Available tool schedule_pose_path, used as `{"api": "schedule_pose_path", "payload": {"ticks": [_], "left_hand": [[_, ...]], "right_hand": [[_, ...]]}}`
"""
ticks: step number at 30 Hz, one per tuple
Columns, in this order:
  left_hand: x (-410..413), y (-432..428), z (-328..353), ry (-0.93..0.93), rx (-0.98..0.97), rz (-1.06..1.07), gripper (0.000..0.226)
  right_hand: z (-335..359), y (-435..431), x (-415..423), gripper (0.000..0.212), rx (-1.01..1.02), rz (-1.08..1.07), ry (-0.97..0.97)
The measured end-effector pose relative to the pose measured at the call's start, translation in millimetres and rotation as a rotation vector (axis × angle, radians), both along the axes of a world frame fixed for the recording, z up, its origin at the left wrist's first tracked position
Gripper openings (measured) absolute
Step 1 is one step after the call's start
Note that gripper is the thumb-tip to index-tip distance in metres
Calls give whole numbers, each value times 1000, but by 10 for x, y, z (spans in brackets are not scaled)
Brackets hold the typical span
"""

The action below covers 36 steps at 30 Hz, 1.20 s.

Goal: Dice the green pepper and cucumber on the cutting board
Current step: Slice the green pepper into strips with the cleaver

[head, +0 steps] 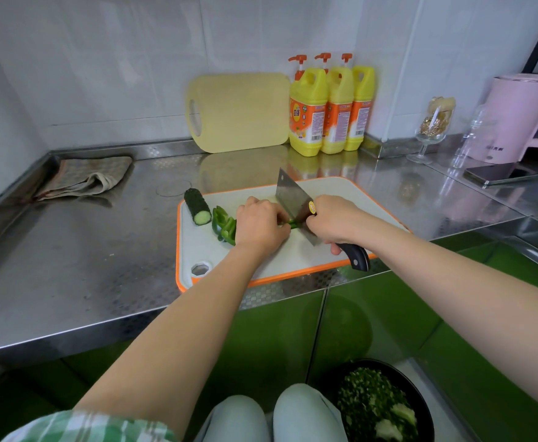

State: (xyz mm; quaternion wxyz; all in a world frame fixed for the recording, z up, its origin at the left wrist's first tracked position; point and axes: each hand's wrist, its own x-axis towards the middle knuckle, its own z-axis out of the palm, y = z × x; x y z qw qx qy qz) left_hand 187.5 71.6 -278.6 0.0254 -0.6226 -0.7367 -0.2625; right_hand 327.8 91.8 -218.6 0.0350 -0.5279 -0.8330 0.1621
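Note:
A white cutting board with an orange rim point(350, 193) lies on the steel counter. A short dark cucumber piece point(196, 205) rests at its far left corner. Green pepper pieces point(224, 223) lie just right of it. My left hand point(261, 223) curls over a pepper strip and holds it down on the board. My right hand point(337, 221) grips the black handle of a cleaver point(293, 194), whose blade stands edge-down on the pepper right beside my left fingers.
A folded cloth point(85, 178) lies at the back left. A yellow board point(239, 111) and three detergent bottles point(331, 106) stand against the wall. A glass point(433, 129), a pink kettle point(522, 116) and a phone point(500, 177) sit right. A black bin of scraps point(379, 406) stands on the floor.

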Motion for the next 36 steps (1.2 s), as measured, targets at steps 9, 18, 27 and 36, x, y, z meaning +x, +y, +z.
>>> {"api": "schedule_pose_path", "payload": {"ticks": [9, 18, 27, 36], "left_hand": [[-22, -32, 58, 57, -82, -44, 26], [-30, -66, 62, 65, -59, -36, 23], [-23, -66, 48, 8, -46, -11, 20], [-31, -53, 26, -28, -27, 14, 12]], "right_hand": [[-152, 92, -45, 15, 18, -74, 147], [10, -62, -64, 13, -15, -24, 44], [-129, 42, -177, 16, 9, -85, 140], [23, -66, -101, 13, -23, -16, 64]]}}
